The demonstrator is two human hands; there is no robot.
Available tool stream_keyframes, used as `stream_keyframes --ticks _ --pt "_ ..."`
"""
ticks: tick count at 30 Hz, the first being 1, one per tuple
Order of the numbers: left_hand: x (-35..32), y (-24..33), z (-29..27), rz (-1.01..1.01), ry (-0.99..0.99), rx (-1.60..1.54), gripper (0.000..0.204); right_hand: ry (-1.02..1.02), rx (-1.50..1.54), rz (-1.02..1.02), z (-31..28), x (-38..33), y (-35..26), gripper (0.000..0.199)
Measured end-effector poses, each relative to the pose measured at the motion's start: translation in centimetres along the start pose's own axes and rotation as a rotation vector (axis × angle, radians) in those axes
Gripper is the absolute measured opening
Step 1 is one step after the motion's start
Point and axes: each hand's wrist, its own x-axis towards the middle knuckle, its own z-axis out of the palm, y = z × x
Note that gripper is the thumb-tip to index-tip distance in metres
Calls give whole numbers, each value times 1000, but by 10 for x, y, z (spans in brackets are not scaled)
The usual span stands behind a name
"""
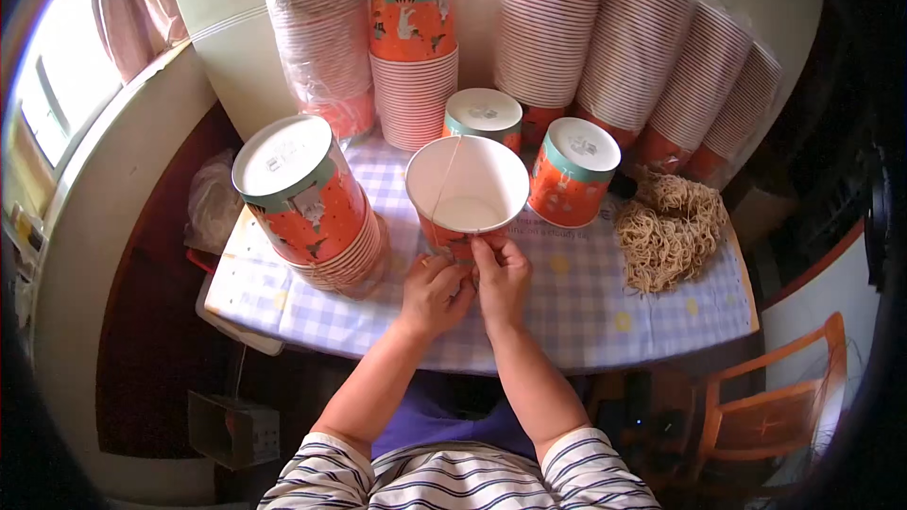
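Observation:
An orange paper bucket (449, 229) with a white inside stands upright on the table in front of me, its mouth facing up. A thin string (447, 170) crosses its mouth from the far rim to the front left rim. At the bucket's near wall my left hand (438, 291) is closed, its fingers pinched where the string comes down. My right hand (502, 281) touches the same wall just under the rim, thumb and fingers pressed together. What lies between its fingertips is too small to make out. The two hands nearly touch.
Left of the bucket leans a nested bucket stack (312, 198), bottoms up. Two upturned buckets (574, 175) (484, 113) stand behind and to the right. Tall plastic-wrapped stacks (548, 28) line the wall. A tangled heap of beige string (669, 231) lies on the checked tablecloth (557, 307). A wooden chair (770, 406) stands lower right.

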Motion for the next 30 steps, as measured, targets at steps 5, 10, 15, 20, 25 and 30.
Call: stream_keyframes --ticks 5,10,15,20,25,30 --pt "2 -2 -4 18 -5 -6 17 18 48 -17 5 1 3 14" --pt "2 -1 -4 12 -11 -11 18 -3 69 0 4 0 -1 14" --pt "-2 -3 -3 -14 -32 -32 19 -11 90 6 2 0 -2 12" --pt "-3 -1 -9 -104 60 -82 20 69 115 86 -15 4 -11 20" --pt "-2 -2 -19 -173 87 -76 25 176 128 129 -34 25 -24 17" --pt "1 -12 -18 -275 289 -172 26 82 -21 -74 -46 61 -5 17"
